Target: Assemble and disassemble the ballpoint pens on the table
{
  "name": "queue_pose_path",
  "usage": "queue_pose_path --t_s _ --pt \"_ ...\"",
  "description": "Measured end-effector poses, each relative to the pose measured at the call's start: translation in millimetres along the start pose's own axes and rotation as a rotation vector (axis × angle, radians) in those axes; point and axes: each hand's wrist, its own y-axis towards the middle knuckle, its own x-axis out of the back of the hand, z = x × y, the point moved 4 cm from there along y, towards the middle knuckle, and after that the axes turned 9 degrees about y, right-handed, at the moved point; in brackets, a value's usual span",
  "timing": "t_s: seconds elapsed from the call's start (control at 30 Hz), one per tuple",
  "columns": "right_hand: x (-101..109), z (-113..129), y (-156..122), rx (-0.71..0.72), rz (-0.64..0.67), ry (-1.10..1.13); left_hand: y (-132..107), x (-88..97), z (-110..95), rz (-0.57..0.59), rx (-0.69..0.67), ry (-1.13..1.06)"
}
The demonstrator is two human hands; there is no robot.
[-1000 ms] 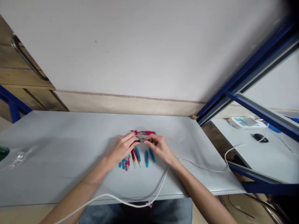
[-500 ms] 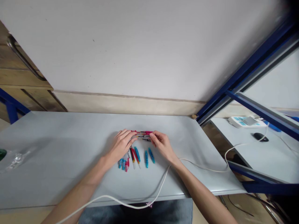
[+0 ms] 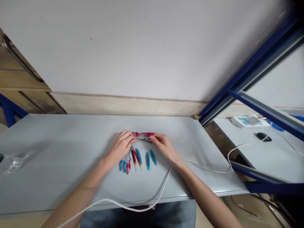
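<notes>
Fingers bent, my left hand (image 3: pixel 122 144) covers the left end of a slim dark pen (image 3: pixel 143 139). My right hand (image 3: pixel 163 145) pinches its right end between thumb and fingers. Just behind it on the table lie several pink pens (image 3: pixel 148 134). In front of my left hand are clear pen pieces with blue and pink ends (image 3: pixel 128 167) and red and dark pen refills (image 3: pixel 136 157) with yellowish tips. One blue barrel (image 3: pixel 139 155) is beside the refills. Two more blue barrels (image 3: pixel 148 161) lie apart, in front of my right hand. My fingers partly hide the held pen.
A white cable (image 3: pixel 163 186) crosses the front of the grey table (image 3: pixel 71 136) and passes under my right forearm. Crumpled clear plastic (image 3: pixel 15 163) lies far left. A blue frame (image 3: pixel 237 79) separates a side table holding a black mouse (image 3: pixel 263 136) and a white device (image 3: pixel 249 121).
The slim pen stands out more clearly between my hands, and the pink pens behind it are less covered. My right hand has shifted slightly left. The whole view has tilted a little.
</notes>
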Motion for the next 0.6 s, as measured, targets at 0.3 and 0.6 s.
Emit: queue_pose_path --t_s 0.3,0.6 --pt "0.9 -6.9 -0.7 -0.096 0.032 -0.054 -0.8 -1.4 0.6 0.024 0.039 -0.048" --pt "3.2 0.7 0.2 -0.075 0.048 -0.042 -1.1 -0.4 2.1 -0.023 -0.030 0.014"
